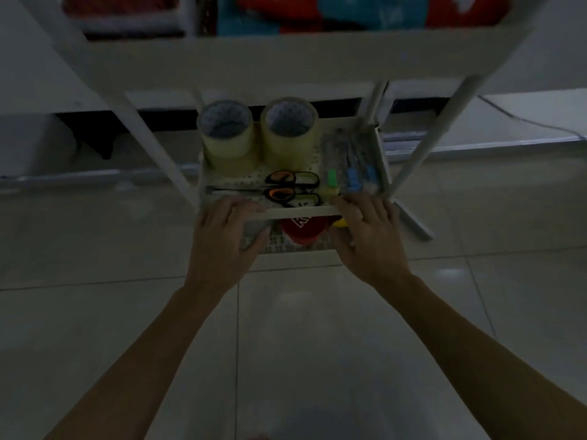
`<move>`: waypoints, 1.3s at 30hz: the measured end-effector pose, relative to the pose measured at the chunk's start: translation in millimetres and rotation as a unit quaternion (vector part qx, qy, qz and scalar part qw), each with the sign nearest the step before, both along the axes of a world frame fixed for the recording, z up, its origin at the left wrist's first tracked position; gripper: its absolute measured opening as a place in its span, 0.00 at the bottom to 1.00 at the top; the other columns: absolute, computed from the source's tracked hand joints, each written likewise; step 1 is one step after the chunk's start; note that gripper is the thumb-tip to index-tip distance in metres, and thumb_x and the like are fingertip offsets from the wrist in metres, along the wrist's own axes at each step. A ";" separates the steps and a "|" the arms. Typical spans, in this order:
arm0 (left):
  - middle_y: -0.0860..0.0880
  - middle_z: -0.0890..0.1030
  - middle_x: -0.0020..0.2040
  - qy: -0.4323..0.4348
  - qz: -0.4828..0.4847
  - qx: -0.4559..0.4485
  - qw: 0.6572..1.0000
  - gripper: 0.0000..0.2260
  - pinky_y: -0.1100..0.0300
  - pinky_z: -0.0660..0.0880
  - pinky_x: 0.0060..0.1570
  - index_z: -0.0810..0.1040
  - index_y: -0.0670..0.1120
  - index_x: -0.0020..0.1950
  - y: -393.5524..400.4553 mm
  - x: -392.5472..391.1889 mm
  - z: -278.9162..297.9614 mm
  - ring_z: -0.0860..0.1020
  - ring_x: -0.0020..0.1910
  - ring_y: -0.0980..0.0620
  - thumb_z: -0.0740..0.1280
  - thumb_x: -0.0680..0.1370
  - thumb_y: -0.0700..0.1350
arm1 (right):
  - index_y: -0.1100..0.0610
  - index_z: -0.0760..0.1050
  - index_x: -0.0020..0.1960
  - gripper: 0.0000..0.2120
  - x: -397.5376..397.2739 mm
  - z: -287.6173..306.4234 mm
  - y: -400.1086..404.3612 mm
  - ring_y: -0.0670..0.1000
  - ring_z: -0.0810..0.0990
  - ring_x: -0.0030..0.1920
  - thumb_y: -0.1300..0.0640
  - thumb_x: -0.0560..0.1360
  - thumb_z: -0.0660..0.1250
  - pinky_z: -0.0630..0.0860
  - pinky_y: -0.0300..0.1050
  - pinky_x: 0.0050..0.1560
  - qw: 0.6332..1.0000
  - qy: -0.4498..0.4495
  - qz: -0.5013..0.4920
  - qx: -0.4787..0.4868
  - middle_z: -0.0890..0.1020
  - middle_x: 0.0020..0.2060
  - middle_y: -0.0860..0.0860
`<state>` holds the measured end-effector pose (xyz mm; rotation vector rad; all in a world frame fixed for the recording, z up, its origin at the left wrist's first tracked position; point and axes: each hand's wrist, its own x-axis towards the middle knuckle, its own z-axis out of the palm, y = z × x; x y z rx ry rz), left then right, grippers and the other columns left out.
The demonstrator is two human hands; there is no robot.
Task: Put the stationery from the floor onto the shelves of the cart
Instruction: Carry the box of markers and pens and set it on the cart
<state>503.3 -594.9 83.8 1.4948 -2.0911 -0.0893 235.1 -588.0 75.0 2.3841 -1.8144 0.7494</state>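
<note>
Dim, soft frame. White cart seen from above; landmark is the middle shelf, pointed at its front rim.

On that shelf: two tape rolls upright side by side at the back, touching or nearly so. Scissors with orange-and-black handles lie flat in front of them, blades pointing left. Pens in a clear pack on the shelf's right side; count not readable.

Left hand has its fingers bent over the left end of the front rim, thumb below it. Right hand lies over the right end of the rim, fingers spread, tips by the pen pack; whether it grips anything, can't tell.

Below the rim, between the hands: a red object and a yellow bit, mostly hidden, unidentifiable. Top shelf contents cut off and blurred: red and blue shapes. Tiled floor near the cart.
</note>
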 end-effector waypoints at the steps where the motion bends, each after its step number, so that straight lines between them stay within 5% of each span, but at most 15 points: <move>1: 0.46 0.81 0.57 -0.012 0.012 -0.034 0.999 0.14 0.46 0.74 0.57 0.81 0.45 0.60 -3.6 -1.9 -11.5 0.80 0.58 0.44 0.73 0.78 0.51 | 0.57 0.78 0.66 0.18 1.2 -11.1 -3.4 0.59 0.76 0.60 0.54 0.78 0.68 0.66 0.55 0.65 0.999 0.006 -0.006 -0.039 0.80 0.60 0.56; 11: 0.38 0.74 0.60 0.048 0.073 -0.168 0.982 0.16 0.47 0.75 0.60 0.81 0.44 0.65 5.6 -1.1 -47.9 0.74 0.59 0.41 0.74 0.78 0.45 | 0.57 0.81 0.64 0.17 4.7 -53.7 1.6 0.60 0.76 0.64 0.59 0.76 0.73 0.72 0.57 0.61 0.967 -0.142 -0.066 -0.202 0.77 0.63 0.58; 15: 0.38 0.67 0.68 0.314 0.158 -0.091 0.932 0.26 0.48 0.76 0.60 0.68 0.49 0.68 16.0 6.2 -46.9 0.72 0.62 0.45 0.77 0.75 0.47 | 0.58 0.71 0.71 0.26 -1.0 -47.2 11.3 0.53 0.74 0.63 0.52 0.77 0.73 0.77 0.58 0.60 0.910 -0.356 -0.155 -0.143 0.69 0.65 0.56; 18: 0.45 0.73 0.70 0.446 0.118 0.013 0.887 0.27 0.42 0.80 0.61 0.65 0.53 0.72 8.5 8.8 -38.9 0.78 0.64 0.47 0.75 0.77 0.50 | 0.53 0.59 0.80 0.35 -0.9 -36.2 0.8 0.49 0.74 0.70 0.45 0.79 0.70 0.77 0.53 0.66 0.879 -0.459 -0.122 -0.026 0.71 0.73 0.52; 24: 0.45 0.78 0.61 0.426 0.107 0.041 0.898 0.18 0.44 0.81 0.58 0.70 0.56 0.64 1.9 4.1 -35.7 0.81 0.59 0.48 0.74 0.78 0.52 | 0.54 0.52 0.83 0.35 -4.6 -28.9 -17.6 0.52 0.71 0.73 0.48 0.83 0.65 0.75 0.48 0.70 0.882 -0.464 -0.074 0.041 0.69 0.76 0.51; 27: 0.58 0.75 0.53 0.400 0.090 0.044 0.911 0.15 0.50 0.81 0.55 0.69 0.59 0.61 -0.3 1.6 -36.0 0.78 0.52 0.59 0.71 0.80 0.48 | 0.57 0.56 0.81 0.31 -15.3 -25.6 -32.2 0.51 0.74 0.70 0.52 0.83 0.66 0.77 0.37 0.64 0.873 -0.480 -0.051 0.065 0.73 0.72 0.53; 30: 0.59 0.66 0.62 0.385 0.087 0.110 0.912 0.27 0.68 0.72 0.61 0.55 0.42 0.75 -9.5 -9.6 -37.2 0.71 0.59 0.64 0.66 0.83 0.47 | 0.58 0.56 0.80 0.33 -21.1 -26.0 -47.6 0.53 0.71 0.72 0.49 0.82 0.67 0.74 0.54 0.71 0.863 -0.495 -0.059 0.086 0.71 0.73 0.53; 32: 0.58 0.63 0.64 0.396 0.092 0.146 0.902 0.27 0.78 0.66 0.58 0.52 0.44 0.73 -16.7 -15.6 -37.6 0.68 0.62 0.65 0.66 0.83 0.48 | 0.56 0.56 0.81 0.33 -20.6 -26.6 -55.7 0.54 0.70 0.74 0.51 0.81 0.67 0.72 0.58 0.73 0.842 -0.526 -0.075 0.098 0.70 0.75 0.53; 35: 0.61 0.59 0.60 0.421 0.097 0.162 0.887 0.20 0.79 0.63 0.54 0.51 0.56 0.63 -23.4 -21.8 -39.0 0.65 0.59 0.71 0.64 0.84 0.48 | 0.52 0.56 0.80 0.33 -14.8 -24.7 -64.6 0.56 0.71 0.73 0.53 0.79 0.66 0.71 0.62 0.72 0.801 -0.581 -0.098 0.102 0.70 0.75 0.54; 37: 0.54 0.59 0.61 0.423 0.104 0.151 0.887 0.19 0.79 0.65 0.52 0.49 0.53 0.62 -30.9 -21.0 -41.1 0.66 0.61 0.61 0.61 0.85 0.49 | 0.53 0.54 0.80 0.30 -9.4 -23.0 -66.7 0.55 0.71 0.72 0.55 0.81 0.62 0.70 0.59 0.74 0.802 -0.581 -0.100 0.094 0.70 0.74 0.55; 39: 0.54 0.61 0.56 0.424 0.113 0.143 0.887 0.17 0.82 0.65 0.45 0.50 0.48 0.62 -40.6 -19.3 -41.1 0.67 0.56 0.61 0.60 0.85 0.50 | 0.54 0.52 0.81 0.29 -3.6 -23.7 -69.5 0.54 0.69 0.73 0.52 0.83 0.59 0.68 0.57 0.75 0.806 -0.578 -0.099 0.083 0.67 0.75 0.55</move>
